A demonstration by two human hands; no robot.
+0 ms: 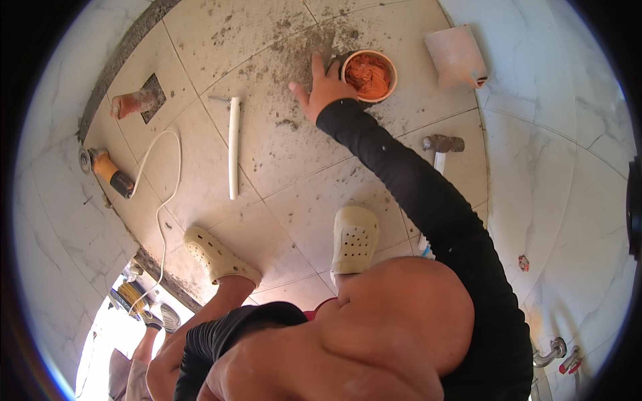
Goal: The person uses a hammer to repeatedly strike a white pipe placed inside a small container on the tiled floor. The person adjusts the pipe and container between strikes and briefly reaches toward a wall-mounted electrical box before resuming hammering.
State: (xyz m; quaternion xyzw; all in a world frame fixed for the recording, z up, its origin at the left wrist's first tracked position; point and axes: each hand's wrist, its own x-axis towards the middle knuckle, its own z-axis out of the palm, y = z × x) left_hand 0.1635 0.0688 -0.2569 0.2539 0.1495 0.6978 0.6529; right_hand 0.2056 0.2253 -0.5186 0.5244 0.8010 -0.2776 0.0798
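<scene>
My right hand (321,87) reaches far out over the tiled floor, its black-sleeved arm (428,194) curving up from the lower right. The fingers are spread, with nothing seen between them, over grey grit and debris (294,63). Close beside the hand, to its right, stands a round tub (395,75) of orange-red paste (367,77). The hand's edge and wrist overlap the tub's near left rim; whether they touch it cannot be made out. My left hand is out of the picture.
A white pipe (234,148) lies left of centre. Beyond are a pipe stub (134,103) by a square hole and an angle grinder (110,172) with a white cord (179,160). A hammer (443,144) and dusty container (457,57) lie right. Another person's foot (168,318) shows lower left.
</scene>
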